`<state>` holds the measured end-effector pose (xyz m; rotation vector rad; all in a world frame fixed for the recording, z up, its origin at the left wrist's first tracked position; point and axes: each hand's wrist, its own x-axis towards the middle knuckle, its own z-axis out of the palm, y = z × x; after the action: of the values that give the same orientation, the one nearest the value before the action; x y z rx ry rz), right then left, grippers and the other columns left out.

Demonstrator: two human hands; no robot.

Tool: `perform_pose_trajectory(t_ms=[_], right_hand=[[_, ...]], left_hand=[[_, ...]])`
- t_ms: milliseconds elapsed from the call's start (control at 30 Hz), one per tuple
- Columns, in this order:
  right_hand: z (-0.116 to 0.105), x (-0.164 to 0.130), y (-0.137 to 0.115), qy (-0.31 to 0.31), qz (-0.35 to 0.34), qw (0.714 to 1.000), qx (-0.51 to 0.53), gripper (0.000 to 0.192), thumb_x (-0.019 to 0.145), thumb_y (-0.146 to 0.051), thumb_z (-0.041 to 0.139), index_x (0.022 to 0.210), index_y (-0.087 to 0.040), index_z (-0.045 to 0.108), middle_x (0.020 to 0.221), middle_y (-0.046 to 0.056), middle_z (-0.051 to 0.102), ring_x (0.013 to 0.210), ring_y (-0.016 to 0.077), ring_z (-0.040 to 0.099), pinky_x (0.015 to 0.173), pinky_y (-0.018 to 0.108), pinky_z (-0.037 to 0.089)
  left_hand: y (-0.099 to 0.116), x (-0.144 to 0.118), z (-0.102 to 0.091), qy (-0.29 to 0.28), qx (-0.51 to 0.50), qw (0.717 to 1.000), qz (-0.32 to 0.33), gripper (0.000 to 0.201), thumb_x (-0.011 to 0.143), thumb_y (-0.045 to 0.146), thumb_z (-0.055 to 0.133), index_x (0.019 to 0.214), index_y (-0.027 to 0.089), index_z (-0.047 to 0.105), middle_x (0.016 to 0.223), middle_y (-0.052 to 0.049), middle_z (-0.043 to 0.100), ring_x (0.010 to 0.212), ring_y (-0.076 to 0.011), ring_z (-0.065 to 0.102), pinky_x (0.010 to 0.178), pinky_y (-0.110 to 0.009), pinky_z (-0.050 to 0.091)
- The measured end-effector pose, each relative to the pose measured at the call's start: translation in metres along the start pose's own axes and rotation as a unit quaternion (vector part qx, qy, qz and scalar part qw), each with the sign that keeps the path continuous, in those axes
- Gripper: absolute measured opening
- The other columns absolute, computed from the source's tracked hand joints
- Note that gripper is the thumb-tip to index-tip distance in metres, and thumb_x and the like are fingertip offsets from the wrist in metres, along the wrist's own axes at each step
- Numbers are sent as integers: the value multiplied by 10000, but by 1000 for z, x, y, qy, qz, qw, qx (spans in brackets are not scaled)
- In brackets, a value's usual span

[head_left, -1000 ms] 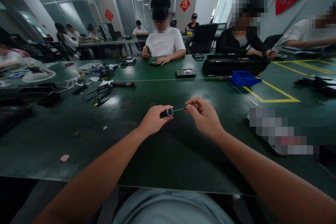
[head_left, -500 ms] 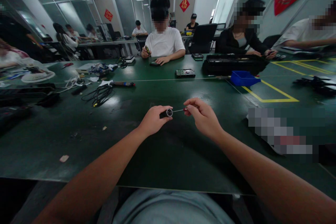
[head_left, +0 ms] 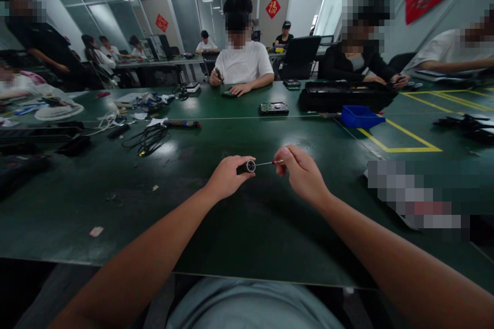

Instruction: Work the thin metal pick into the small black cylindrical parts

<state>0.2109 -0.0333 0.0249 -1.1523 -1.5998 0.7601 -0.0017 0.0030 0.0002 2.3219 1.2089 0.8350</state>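
A wide dark green worktop fills the view. Above its middle, the left hand has its grip closed around a small black cylinder. The right hand pinches a thin screwdriver, whose tip meets the cylinder's round end.

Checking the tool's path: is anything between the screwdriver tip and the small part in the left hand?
Nothing visible: the thin red-handled screwdriver in the right hand reaches the small black round part pinched by the left hand.
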Motion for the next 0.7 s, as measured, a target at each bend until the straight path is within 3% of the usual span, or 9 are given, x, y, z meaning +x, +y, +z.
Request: perform_pose_trajectory(t_ms=[167, 300, 467, 633, 700], right_hand=[[2, 1, 2, 23, 27, 999, 40, 111, 924, -330, 509, 960, -230, 540, 758, -5, 605, 715, 167, 595, 694, 331, 475], [2, 3, 4, 22, 20, 997, 78, 138, 909, -368, 543, 915, -232, 564, 830, 20, 631, 790, 182, 618, 758, 350, 499], [0, 3, 2, -3, 27, 999, 36, 331, 982, -465, 415, 825, -221, 575, 677, 5, 584, 657, 163, 566, 667, 328, 463], [0, 3, 3, 22, 34, 996, 77, 114, 908, -324, 516, 924, -227, 573, 782, 0, 609, 736, 173, 599, 711, 336, 473], [0, 2, 1, 12, 36, 996, 86, 123, 914, -327, 502, 909, -226, 572, 789, 2, 606, 738, 171, 596, 705, 332, 472]], left_hand=[[-2, 0, 1, 9, -2, 1000, -2, 407, 840, 266, 731, 1237, 247, 644, 1142, -33, 689, 1050, -218, 622, 971, -389, 463], [-2, 0, 1, 7, 0, 1000, -3, 403, 843, 273, 728, 1236, 250, 644, 1156, -38, 688, 1058, -224, 623, 972, -396, 464], [0, 0, 1, -9, -1, 1000, -2, 365, 850, 248, 712, 1211, 243, 658, 1132, -42, 694, 1052, -222, 628, 990, -400, 460], [0, 0, 1, 3, -6, 1000, -7, 387, 850, 272, 716, 1229, 240, 649, 1157, -46, 689, 1058, -225, 625, 990, -399, 459], [0, 0, 1, -1, -7, 1000, -4, 384, 848, 272, 718, 1225, 239, 650, 1146, -44, 692, 1050, -223, 626, 986, -396, 459]])
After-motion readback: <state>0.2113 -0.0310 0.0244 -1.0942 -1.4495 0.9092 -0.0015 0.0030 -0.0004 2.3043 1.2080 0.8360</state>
